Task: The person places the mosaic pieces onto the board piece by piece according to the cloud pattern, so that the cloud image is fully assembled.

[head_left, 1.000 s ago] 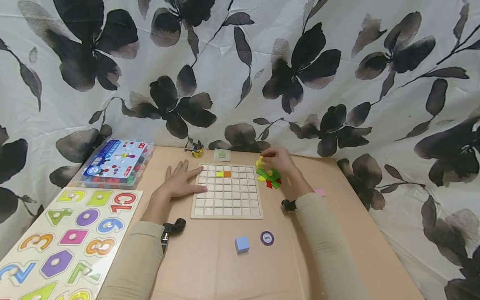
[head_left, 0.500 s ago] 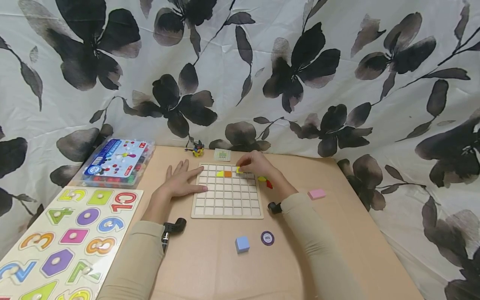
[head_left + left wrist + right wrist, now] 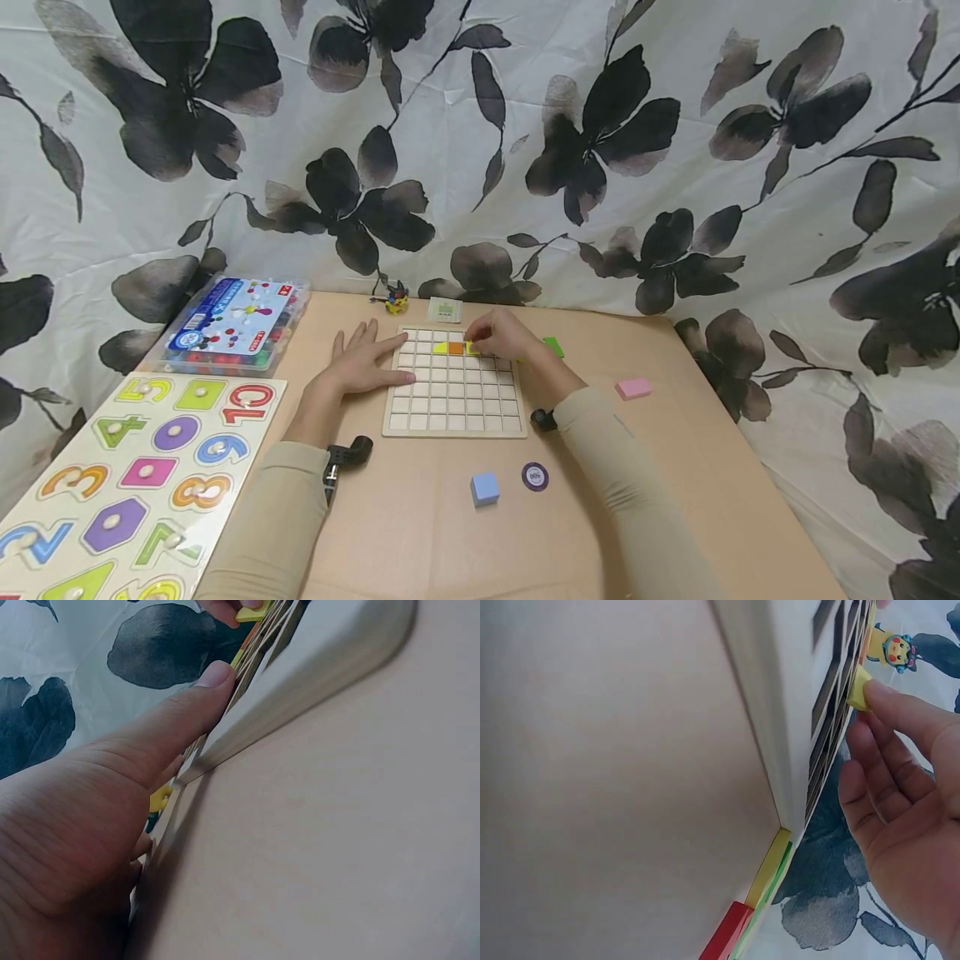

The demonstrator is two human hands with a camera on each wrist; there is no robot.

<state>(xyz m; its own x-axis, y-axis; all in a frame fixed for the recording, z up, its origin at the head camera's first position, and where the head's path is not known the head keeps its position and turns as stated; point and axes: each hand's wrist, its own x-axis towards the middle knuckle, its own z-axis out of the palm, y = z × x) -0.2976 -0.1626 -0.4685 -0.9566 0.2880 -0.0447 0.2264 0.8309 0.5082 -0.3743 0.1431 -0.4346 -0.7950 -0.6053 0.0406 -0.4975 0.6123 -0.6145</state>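
Observation:
A pale wooden grid board [image 3: 453,408] lies on the table. My left hand [image 3: 360,362] rests at the board's left edge with fingers spread, its thumb [image 3: 214,675] touching the rim. Over the board's upper part, my right hand [image 3: 506,335] pinches a small yellow tile [image 3: 859,688] between thumb and fingers, right at the grid. To the left of that tile, an orange square [image 3: 455,348] and a yellow-green triangle [image 3: 440,347] sit in cells of the same row. Beside the board's right edge lie a green piece [image 3: 553,346] and a red piece [image 3: 724,934], partly hidden by my right arm.
A patterned card [image 3: 445,310] and a small yellow figurine [image 3: 393,298] stand behind the board. At left are a plastic box [image 3: 232,321] and a number puzzle board [image 3: 112,467]. A blue cube [image 3: 484,489], purple chip [image 3: 535,476] and pink block [image 3: 633,388] lie nearer.
My right hand has gone from the loose pile at right to the grid, carrying the yellow tile leftward next to the orange square. My left hand has stayed in place.

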